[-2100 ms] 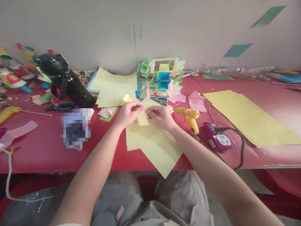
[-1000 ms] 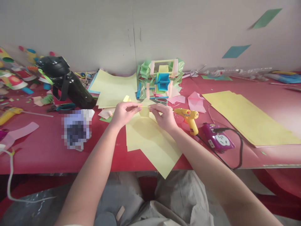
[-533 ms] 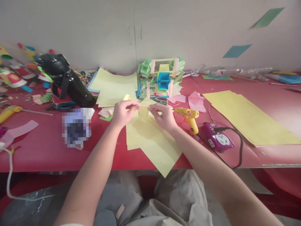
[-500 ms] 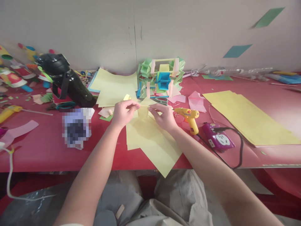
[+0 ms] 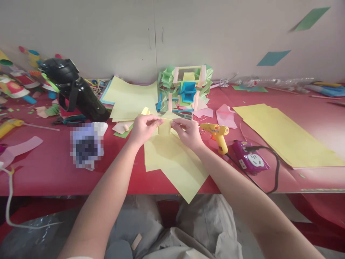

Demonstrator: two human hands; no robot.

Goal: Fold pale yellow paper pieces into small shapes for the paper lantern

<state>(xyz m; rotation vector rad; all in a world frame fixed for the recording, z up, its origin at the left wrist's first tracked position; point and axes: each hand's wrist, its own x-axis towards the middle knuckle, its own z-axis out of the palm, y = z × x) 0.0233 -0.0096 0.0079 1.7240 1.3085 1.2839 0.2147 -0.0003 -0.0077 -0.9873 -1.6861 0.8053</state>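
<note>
Between my two hands is a small piece of yellow paper [image 5: 164, 127], its top edge stretched level. My left hand [image 5: 145, 128] pinches the piece's left end between thumb and fingers. On the other side, my right hand [image 5: 188, 132] pinches the right end in the same way. Below them, overlapping yellow paper sheets [image 5: 178, 162] lie on the red table, one corner jutting past the front edge. A yellow glue gun [image 5: 217, 135] lies just right of my right hand. Grey-handled scissors [image 5: 185, 114] rest behind my hands, partly covered.
A blue, green and pink paper model [image 5: 188, 91] stands at the back. To the left are a black bottle [image 5: 75, 91] and a blurred-out object [image 5: 86, 145]. A purple power socket [image 5: 249, 156] with a black cord and yellow sheets [image 5: 285, 136] lie to the right.
The paper piece between my hands has tipped so more of its face shows. Both hands stay nearly in place, still pinching. The view has shifted very slightly.
</note>
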